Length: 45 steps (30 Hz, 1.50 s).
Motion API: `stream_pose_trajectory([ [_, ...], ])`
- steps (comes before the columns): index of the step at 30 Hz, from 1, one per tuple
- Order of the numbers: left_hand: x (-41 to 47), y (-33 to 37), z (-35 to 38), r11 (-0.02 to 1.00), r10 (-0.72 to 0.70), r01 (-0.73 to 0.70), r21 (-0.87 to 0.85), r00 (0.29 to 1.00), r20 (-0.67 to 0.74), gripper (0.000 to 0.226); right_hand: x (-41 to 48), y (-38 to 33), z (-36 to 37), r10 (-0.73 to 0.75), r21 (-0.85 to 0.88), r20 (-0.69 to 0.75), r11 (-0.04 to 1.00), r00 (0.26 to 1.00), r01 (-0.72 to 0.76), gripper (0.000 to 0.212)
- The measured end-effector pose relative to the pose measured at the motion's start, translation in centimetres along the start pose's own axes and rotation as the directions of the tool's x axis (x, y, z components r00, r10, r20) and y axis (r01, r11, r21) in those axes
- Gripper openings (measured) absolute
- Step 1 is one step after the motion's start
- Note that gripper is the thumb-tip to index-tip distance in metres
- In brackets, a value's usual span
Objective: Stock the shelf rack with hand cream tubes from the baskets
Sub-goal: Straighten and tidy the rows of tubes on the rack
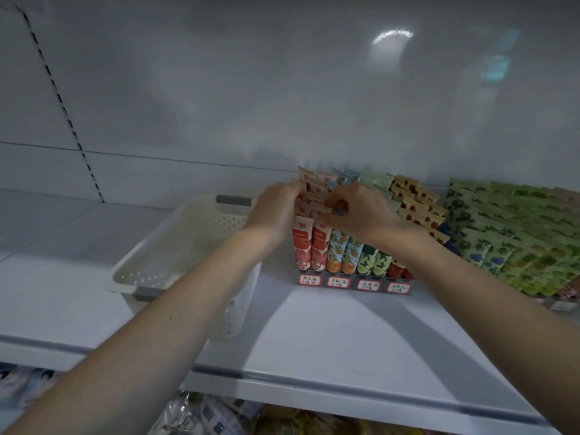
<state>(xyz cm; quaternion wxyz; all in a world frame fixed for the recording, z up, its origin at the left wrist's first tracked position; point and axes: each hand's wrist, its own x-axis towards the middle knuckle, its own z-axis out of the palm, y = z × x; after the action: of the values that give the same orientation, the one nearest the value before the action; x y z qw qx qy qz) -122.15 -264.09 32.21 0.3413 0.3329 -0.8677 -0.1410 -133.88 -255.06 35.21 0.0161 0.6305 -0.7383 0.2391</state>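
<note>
A small rack with handwritten labels stands on the white shelf, packed with upright hand cream tubes in rows: pink, orange-patterned, green and red. Both hands are at the pink rows on the rack's left. My left hand pinches the crimped tops of the pink tubes from the left side. My right hand grips pink tube tops from the right, its fingers curled over them. The tubes under the hands are partly hidden.
A cream perforated basket with grey handles stands left of the rack; no tubes show inside it. Stacked green-patterned packets fill the shelf on the right. Packaged goods lie on the shelf below. The shelf's back wall rises behind the rack.
</note>
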Motion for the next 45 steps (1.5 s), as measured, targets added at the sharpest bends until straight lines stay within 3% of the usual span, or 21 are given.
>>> stream_pose_trajectory([
  [8,0.0,-0.1,0.2,0.997,-0.049,0.049,-0.063,0.999,-0.002,0.025,0.1,0.2,0.0,-0.003,-0.002,0.006,1.000,1.000,0.003,0.028],
  [15,-0.7,-0.1,-0.3,0.943,-0.161,0.155,-0.293,0.987,0.003,0.018,0.0,0.3,0.3,-0.019,-0.015,-0.011,1.000,1.000,0.019,0.026],
  [18,-1.2,-0.3,-0.8,0.959,-0.119,0.112,-0.261,0.993,-0.013,0.011,-0.1,0.3,0.3,-0.029,-0.016,-0.014,0.999,0.999,0.029,0.022],
  [22,-1.7,-0.9,-1.3,0.978,-0.010,0.026,-0.206,0.997,0.077,0.008,0.0,0.4,0.7,-0.052,-0.051,-0.010,0.997,0.999,0.052,0.017],
  [28,-1.2,-1.0,-0.8,0.993,0.031,-0.022,-0.119,0.997,0.072,0.009,0.1,0.5,0.8,-0.058,-0.096,-0.008,0.994,0.998,0.057,0.018],
  [45,-1.5,-1.3,-0.9,0.987,0.017,-0.009,-0.160,0.999,0.051,0.014,-0.1,0.6,0.6,-0.063,-0.037,-0.038,0.997,0.997,0.062,0.019],
])
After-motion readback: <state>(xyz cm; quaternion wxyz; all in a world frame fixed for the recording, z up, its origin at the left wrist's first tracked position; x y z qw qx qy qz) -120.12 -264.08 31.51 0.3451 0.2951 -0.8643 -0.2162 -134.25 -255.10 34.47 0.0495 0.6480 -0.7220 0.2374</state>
